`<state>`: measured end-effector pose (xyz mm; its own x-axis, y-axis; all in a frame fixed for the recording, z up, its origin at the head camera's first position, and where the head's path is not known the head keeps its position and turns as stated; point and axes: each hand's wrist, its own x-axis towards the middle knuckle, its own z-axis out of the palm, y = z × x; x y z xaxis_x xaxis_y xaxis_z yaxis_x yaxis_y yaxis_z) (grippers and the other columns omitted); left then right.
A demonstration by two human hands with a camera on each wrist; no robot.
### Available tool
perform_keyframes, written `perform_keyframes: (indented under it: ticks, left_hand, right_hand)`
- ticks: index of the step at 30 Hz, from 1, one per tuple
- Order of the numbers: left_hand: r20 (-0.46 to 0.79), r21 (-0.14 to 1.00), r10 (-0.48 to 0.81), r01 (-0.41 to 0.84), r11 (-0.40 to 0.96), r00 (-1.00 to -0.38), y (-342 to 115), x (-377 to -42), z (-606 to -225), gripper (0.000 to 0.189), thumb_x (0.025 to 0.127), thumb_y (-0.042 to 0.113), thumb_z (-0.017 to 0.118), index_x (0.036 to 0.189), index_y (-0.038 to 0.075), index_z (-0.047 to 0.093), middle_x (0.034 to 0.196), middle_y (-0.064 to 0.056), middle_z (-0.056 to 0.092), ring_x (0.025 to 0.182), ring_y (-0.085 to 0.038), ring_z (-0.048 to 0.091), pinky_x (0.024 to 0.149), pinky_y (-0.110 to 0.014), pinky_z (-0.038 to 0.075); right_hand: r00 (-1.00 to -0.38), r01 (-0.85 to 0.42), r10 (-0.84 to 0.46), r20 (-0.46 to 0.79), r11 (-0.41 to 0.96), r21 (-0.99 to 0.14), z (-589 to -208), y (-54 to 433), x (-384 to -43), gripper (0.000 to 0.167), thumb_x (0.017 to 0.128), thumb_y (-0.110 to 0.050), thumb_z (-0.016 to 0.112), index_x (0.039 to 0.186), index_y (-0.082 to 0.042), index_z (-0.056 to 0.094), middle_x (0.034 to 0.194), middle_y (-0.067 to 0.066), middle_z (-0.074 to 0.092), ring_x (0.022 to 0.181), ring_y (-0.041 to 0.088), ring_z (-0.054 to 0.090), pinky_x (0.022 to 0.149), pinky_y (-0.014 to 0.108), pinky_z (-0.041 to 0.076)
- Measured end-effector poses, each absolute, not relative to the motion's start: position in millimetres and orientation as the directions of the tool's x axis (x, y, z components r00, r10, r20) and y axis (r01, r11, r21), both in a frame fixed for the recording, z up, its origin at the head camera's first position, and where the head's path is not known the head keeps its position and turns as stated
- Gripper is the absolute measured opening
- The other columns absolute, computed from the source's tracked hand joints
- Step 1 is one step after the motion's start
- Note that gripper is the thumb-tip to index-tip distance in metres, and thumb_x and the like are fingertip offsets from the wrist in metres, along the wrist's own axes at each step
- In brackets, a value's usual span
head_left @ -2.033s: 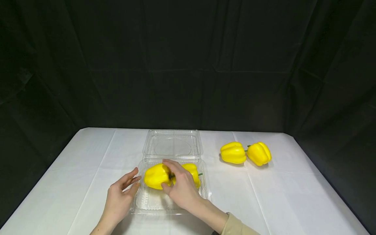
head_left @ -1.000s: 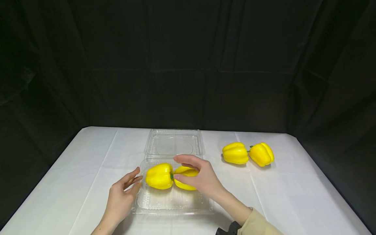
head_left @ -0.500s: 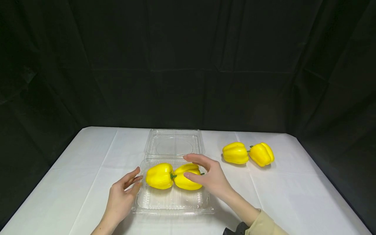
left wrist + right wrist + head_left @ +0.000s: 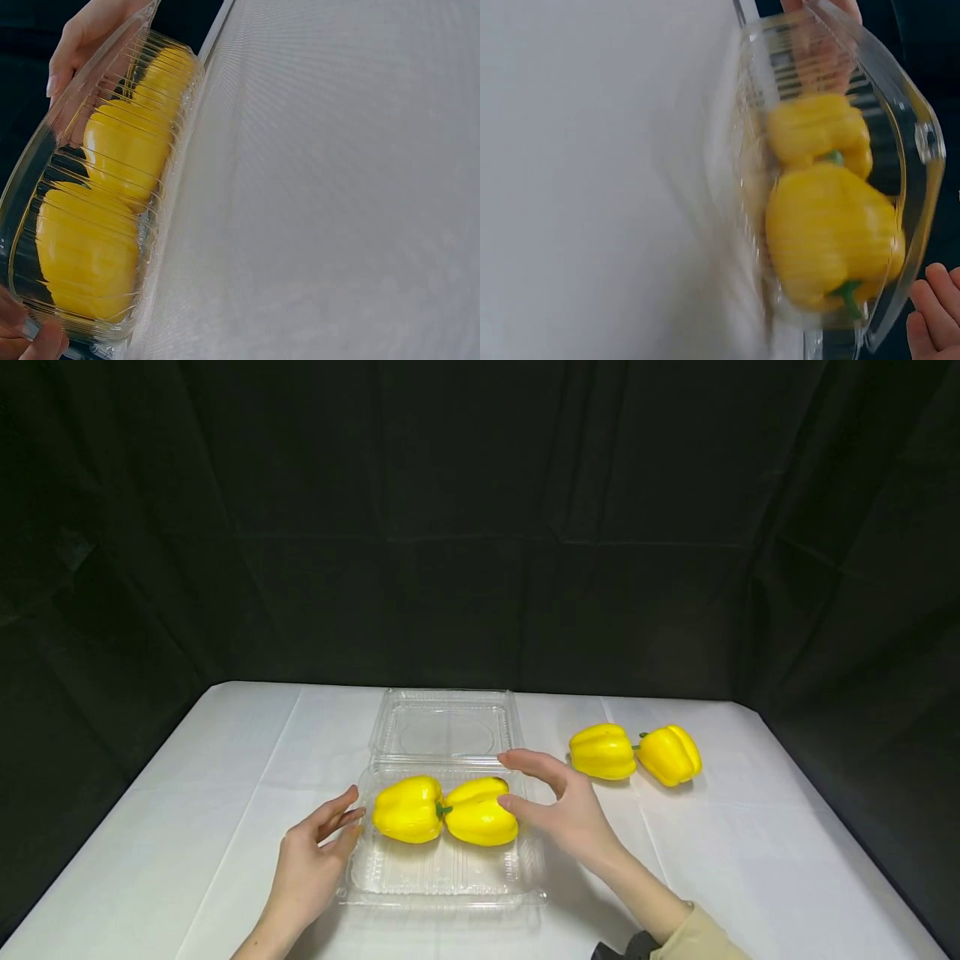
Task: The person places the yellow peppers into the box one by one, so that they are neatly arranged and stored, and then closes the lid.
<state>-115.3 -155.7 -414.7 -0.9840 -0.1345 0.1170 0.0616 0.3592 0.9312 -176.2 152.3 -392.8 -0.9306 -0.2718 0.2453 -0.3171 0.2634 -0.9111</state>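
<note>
White cloth covers the surface point(image 4: 750, 868), with black curtains point(image 4: 450, 527) filling the top and both sides of the head view. Below centre lies a clear clamshell container point(image 4: 420, 881), its lid point(image 4: 442, 731) folded open towards the top of the frame. In its base, the left bell pepper point(image 4: 407, 810) and right bell pepper point(image 4: 480, 814), both yellow, lie in a row, long axes running left to right. The left one's green stem points right; the right one's stem, masked by the thumb in the head view, shows in the right wrist view. That view also shows the right hand point(image 4: 573, 810) outside the rim, thumb and fingers spread. The left hand point(image 4: 307, 864) pinches the container's left rim, clearest in the left wrist view. At right, two loose yellow peppers point(image 4: 602, 752) lie with stem ends facing.
</note>
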Motion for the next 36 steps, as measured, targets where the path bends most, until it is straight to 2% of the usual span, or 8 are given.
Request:
perform_keyframes:
  ticks: [12,19,21,25,27,33,36]
  left_hand:
    - [0.122,0.927,-0.131,0.066,0.369,-0.984,-155.5,-115.0,-413.8,0.044,0.094,-0.003,0.06,0.138,-0.004,0.054,0.143,-0.017,0.056,0.118,-0.031,0.065,0.094,-0.035,0.057]
    - [0.125,0.926,-0.129,0.069,0.37,-0.984,-155.0,-116.0,-414.2,0.044,0.094,-0.003,0.061,0.138,-0.005,0.054,0.143,-0.018,0.056,0.118,-0.031,0.065,0.094,-0.035,0.057]
    - [0.126,0.927,-0.128,0.071,0.369,-0.984,-154.9,-115.9,-414.4,0.044,0.094,-0.003,0.061,0.137,-0.006,0.054,0.142,-0.018,0.056,0.118,-0.032,0.065,0.094,-0.035,0.057]
    - [0.129,0.926,-0.132,0.072,0.372,-0.983,-155.0,-115.6,-414.6,0.044,0.093,-0.003,0.061,0.137,-0.006,0.054,0.142,-0.018,0.056,0.117,-0.032,0.066,0.093,-0.035,0.057]
    - [0.129,0.924,-0.132,0.071,0.375,-0.983,-155.0,-115.7,-414.5,0.044,0.094,-0.003,0.061,0.137,-0.006,0.054,0.142,-0.018,0.056,0.117,-0.032,0.066,0.093,-0.035,0.058]
    - [0.121,0.925,-0.135,0.062,0.374,-0.984,-154.9,-115.5,-413.8,0.044,0.094,-0.003,0.061,0.138,-0.005,0.054,0.142,-0.018,0.056,0.118,-0.032,0.065,0.094,-0.035,0.057]
    - [0.119,0.925,-0.135,0.06,0.376,-0.984,-154.6,-115.4,-413.5,0.044,0.094,-0.003,0.061,0.138,-0.005,0.054,0.142,-0.018,0.056,0.118,-0.031,0.065,0.093,-0.034,0.058]
  right_hand:
    - [-0.967,-0.249,-0.137,0.213,0.351,-0.903,-397.4,182.8,-179.2,0.051,0.083,-0.03,0.082,0.13,-0.025,0.064,0.131,-0.01,0.066,0.13,0.014,0.054,0.118,0.047,0.037]
    - [-0.972,-0.233,-0.11,0.206,0.398,-0.887,-396.1,198.1,-184.2,0.051,0.085,-0.033,0.081,0.132,-0.024,0.063,0.132,-0.009,0.065,0.129,0.018,0.055,0.114,0.052,0.04]
    - [-0.975,-0.224,-0.092,0.204,0.419,-0.88,-394.9,202.2,-186.1,0.051,0.085,-0.033,0.081,0.132,-0.024,0.063,0.132,-0.009,0.065,0.129,0.015,0.055,0.114,0.045,0.042]
    - [-0.976,-0.212,-0.055,0.209,0.45,-0.868,-394.0,210.1,-190.7,0.051,0.085,-0.034,0.08,0.132,-0.024,0.063,0.133,-0.008,0.064,0.13,0.01,0.054,0.109,0.023,0.046]
    - [-0.974,-0.215,-0.041,0.221,0.451,-0.866,-393.9,214.4,-192.8,0.052,0.086,-0.033,0.08,0.133,-0.022,0.062,0.134,-0.005,0.064,0.13,0.01,0.053,0.108,0.02,0.045]
    - [-0.963,-0.241,-0.002,0.269,0.45,-0.86,-394.1,227.9,-199.2,0.054,0.087,-0.031,0.079,0.135,-0.018,0.06,0.135,0.002,0.064,0.129,0.01,0.053,0.117,0.04,0.04]
    - [-0.963,-0.222,0.031,0.267,0.468,-0.855,-393.7,234.5,-201.9,0.057,0.088,-0.033,0.078,0.138,-0.016,0.058,0.137,0.003,0.063,0.131,0.013,0.052,0.118,0.043,0.039]
